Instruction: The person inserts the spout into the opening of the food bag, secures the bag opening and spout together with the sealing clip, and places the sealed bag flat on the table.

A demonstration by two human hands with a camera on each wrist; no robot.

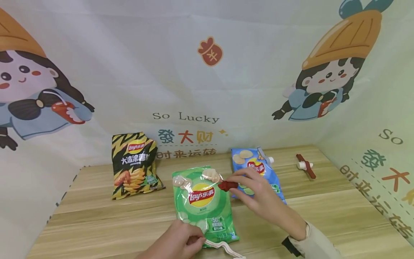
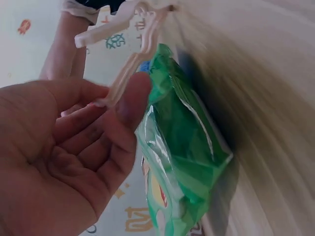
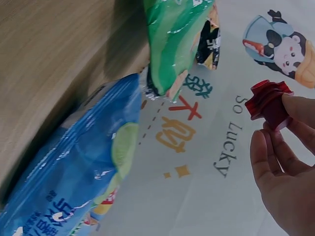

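My left hand (image 1: 181,238) pinches one end of a long off-white plastic bag clip (image 1: 222,244) between thumb and fingers. The clip (image 2: 129,69) is unfolded in the left wrist view. Right in front of that hand stands a green Lay's chip bag (image 1: 203,212), its front toward me. Between thumb and fingertips, my right hand (image 1: 258,192) holds a small red ribbed plastic piece (image 3: 269,104) beside the green bag's upper right. It looks like a cap or spout; its exact kind is unclear. Behind this hand leans a blue Lay's bag (image 1: 275,180).
A black and yellow Lay's bag (image 1: 134,172) stands at the left. The blue bag carries a grey clip with a white cap (image 1: 270,159) on its top corner. A brown-red clip with a white cap (image 1: 305,166) lies at the right. A printed cloth (image 1: 181,90) hangs behind.
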